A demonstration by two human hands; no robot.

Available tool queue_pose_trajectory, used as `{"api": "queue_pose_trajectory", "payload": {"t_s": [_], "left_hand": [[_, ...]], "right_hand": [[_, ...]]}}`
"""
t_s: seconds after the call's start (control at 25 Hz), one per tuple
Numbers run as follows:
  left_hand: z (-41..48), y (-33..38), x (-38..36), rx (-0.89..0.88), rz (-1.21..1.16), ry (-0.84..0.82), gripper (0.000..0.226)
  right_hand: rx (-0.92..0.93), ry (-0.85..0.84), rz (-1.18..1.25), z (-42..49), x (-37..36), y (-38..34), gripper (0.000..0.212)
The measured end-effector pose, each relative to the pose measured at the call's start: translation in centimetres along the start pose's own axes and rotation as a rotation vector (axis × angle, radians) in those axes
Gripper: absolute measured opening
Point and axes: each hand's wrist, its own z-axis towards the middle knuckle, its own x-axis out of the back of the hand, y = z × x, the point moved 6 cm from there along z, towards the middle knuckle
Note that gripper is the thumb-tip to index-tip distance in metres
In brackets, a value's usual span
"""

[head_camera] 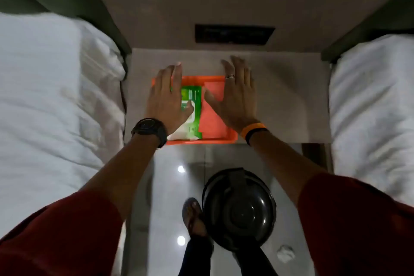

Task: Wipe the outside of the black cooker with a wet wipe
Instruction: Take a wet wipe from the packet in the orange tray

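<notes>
The round black cooker [239, 209] stands on the glossy floor near my feet, lid shut, handle on top. A green pack of wet wipes [193, 106] lies in an orange tray [210, 78] on the bedside table. My left hand [167, 98] hovers flat over the tray's left side, its thumb at the pack's white flap. Over the tray's right side my right hand [235, 94] is spread, fingers apart, a ring on one finger. Neither hand holds anything. A crumpled white wipe [285, 253] lies on the floor to the right of the cooker.
The grey bedside table [286, 101] sits between two beds with white bedding [44, 96] on the left and white bedding [376, 105] on the right. A dark panel [234, 33] is set in the wall behind. My sandalled foot [193, 217] stands beside the cooker.
</notes>
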Motion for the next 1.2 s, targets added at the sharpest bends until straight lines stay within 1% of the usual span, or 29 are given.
{"api": "queue_pose_trajectory", "payload": {"t_s": [0.04,0.12,0.16,0.2,0.28,0.36,0.44,0.52,0.6,0.64,0.72,0.8,0.88,0.96,1.0,1.08,1.2], "left_hand": [[-0.2,-1.9,-3.3,0.053,-0.044,-0.073,0.094],[-0.4,-5.3,-9.0,0.097,-0.094,-0.238,0.095],[-0.4,-6.5,-11.3,0.099,-0.09,-0.328,0.097],[0.1,-7.2,-13.0,0.085,-0.11,-0.355,0.099],[1.7,-7.9,-15.6,0.036,-0.138,-0.355,0.103],[2.9,-7.5,-17.1,-0.011,-0.104,-0.384,0.102],[3.6,-7.3,-18.2,-0.047,-0.011,-0.404,0.093],[3.6,-7.3,-18.2,-0.091,0.043,-0.382,0.085],[3.3,-7.4,-18.0,-0.12,0.039,-0.363,0.087],[3.1,-7.2,-18.0,-0.127,0.021,-0.364,0.092],[2.8,-7.3,-18.0,-0.081,-0.119,-0.349,0.098],[2.8,-8.2,-17.5,0.028,-0.359,-0.283,0.09],[2.6,-10.0,-17.0,0.186,-0.649,-0.237,0.077],[1.9,-11.3,-17.1,0.374,-0.914,-0.245,0.075],[1.6,-11.6,-17.2,0.442,-0.992,-0.241,0.075],[1.1,-11.8,-17.2,0.504,-1.084,-0.219,0.074],[0.9,-11.6,-17.3,0.489,-1.123,-0.202,0.074]], "right_hand": [[-0.052,-0.065,0.09,-0.9,-3.7,0.6,0.07],[-0.181,-0.148,0.228,-2.1,-9.5,1.5,0.052],[-0.263,-0.223,0.279,-2.7,-12.0,1.7,0.044],[-0.323,-0.263,0.347,-2.8,-14.4,1.9,0.039],[-0.47,-0.37,0.429,-2.5,-18.6,2.1,0.034],[-0.542,-0.443,0.414,-2.7,-21.0,2.0,0.032],[-0.544,-0.406,0.401,-3.1,-21.8,1.9,0.033],[-0.579,-0.354,0.4,-3.5,-21.6,2.0,0.033],[-0.648,-0.355,0.426,-3.3,-21.9,2.1,0.03],[-0.674,-0.394,0.436,-2.8,-22.2,2.3,0.026],[-0.684,-0.474,0.446,-2.0,-22.8,2.7,0.021],[-0.673,-0.482,0.494,-1.8,-22.9,2.8,0.02],[-0.675,-0.438,0.569,-2.0,-23.0,3.0,0.026],[-0.623,-0.46,0.567,-2.4,-23.4,2.5,0.033],[-0.583,-0.486,0.52,-2.5,-23.7,2.1,0.038],[-0.53,-0.501,0.422,-2.7,-23.9,1.3,0.05],[-0.552,-0.444,0.368,-3.1,-23.5,0.5,0.055]]}}
